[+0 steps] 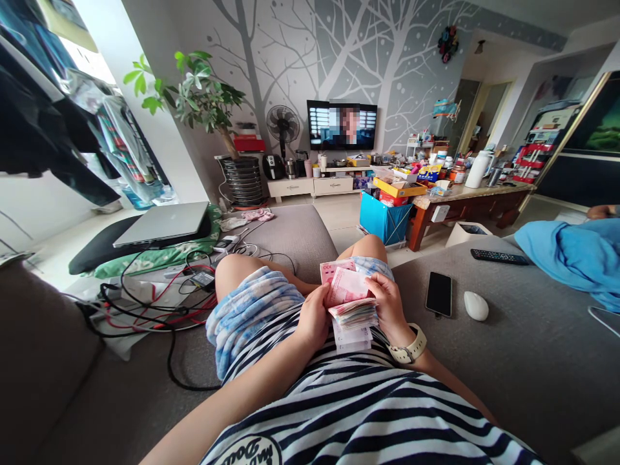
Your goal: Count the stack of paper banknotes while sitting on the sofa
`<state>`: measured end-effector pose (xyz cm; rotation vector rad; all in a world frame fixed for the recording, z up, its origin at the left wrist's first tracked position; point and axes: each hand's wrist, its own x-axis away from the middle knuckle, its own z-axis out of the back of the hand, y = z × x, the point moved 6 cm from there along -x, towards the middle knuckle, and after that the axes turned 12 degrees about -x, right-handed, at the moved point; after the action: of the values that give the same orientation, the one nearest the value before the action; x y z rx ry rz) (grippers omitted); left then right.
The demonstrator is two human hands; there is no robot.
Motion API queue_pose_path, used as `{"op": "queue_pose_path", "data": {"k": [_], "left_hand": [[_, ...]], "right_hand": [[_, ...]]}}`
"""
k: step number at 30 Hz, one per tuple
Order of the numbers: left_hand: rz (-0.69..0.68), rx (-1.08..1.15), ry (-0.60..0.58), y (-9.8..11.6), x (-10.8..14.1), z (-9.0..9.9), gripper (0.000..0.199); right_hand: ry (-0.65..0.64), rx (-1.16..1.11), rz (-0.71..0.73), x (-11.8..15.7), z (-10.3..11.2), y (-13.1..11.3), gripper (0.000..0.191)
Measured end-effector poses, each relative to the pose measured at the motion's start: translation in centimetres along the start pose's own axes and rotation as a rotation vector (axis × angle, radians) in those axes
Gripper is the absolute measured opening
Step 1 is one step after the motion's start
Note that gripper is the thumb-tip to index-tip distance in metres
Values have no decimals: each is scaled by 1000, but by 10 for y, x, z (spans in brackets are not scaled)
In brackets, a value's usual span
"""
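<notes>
A thick stack of banknotes [356,314] sits over my lap between both hands. My left hand [314,318] is closed on its left side, thumb on the top pink note [347,286]. With thumb and fingers, my right hand [387,300] pinches the notes from the right; a pale watch [409,345] is on that wrist. Another pink note marked 100 [333,267] sticks out beyond the top one. Paler purplish notes [352,338] hang out below the stack. The fingers under the stack are hidden.
On the grey sofa at right lie a phone [439,294], a white mouse [476,306], a remote [498,257] and blue cloth [574,255]. Tangled cables [155,303] and a laptop [162,224] are at left. A cluttered table [465,197] stands ahead. Part of another person's hand [600,212] shows far right.
</notes>
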<state>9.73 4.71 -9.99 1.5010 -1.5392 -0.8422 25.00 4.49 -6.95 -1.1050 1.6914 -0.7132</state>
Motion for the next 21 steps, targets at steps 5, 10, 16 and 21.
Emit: {"op": "queue_pose_path", "data": {"k": [5, 10, 16, 21], "left_hand": [[-13, -33, 18, 0, -1, 3, 20], [-55, -62, 2, 1, -1, 2, 16], [-76, -114, -20, 4, 2, 0, 15], [-90, -108, -40, 6, 4, -1, 13]], "right_hand": [[-13, -22, -16, 1, 0, 0, 31], [-20, -21, 5, 3, -1, -3, 28], [-52, -22, 21, 3, -2, -3, 25], [-84, -46, 34, 4, -2, -2, 26]]}}
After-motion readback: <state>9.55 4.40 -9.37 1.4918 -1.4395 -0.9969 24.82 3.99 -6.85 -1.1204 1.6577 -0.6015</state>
